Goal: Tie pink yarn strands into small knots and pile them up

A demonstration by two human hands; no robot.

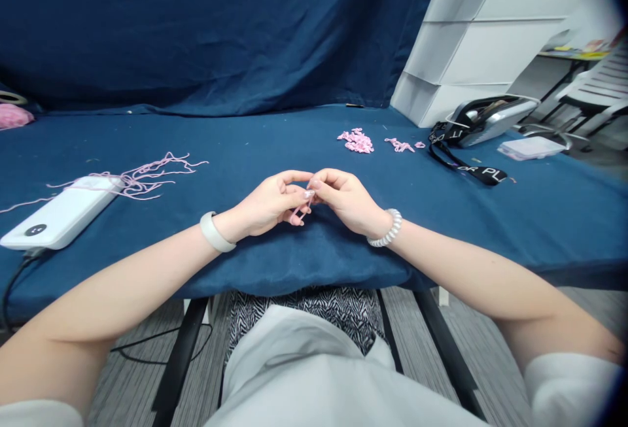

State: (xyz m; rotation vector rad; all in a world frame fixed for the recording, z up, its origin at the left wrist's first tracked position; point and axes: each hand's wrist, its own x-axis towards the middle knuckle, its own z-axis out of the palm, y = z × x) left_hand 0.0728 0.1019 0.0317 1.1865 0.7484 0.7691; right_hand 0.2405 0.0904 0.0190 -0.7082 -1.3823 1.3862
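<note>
Fingertips of my left hand (275,203) and my right hand (346,199) meet above the front part of the blue-covered table. A short piece of pink yarn (309,203) runs between them, pinched by both hands and hanging in a small loop by the left fingers. Much of the yarn is hidden behind the fingers. Beyond my right hand lies a heap of small knotted pink yarn pieces (357,141), with a smaller group of pieces (400,145) to its right. Loose pink strands (147,177) spread to the left of my left hand, partly across a white power bank (66,211).
A black cable (14,280) leads from the power bank off the table edge. On the right sit an open pouch (483,119) with a black lettered strap (471,169) and a clear flat box (531,148). A pink bundle (14,116) lies at far left.
</note>
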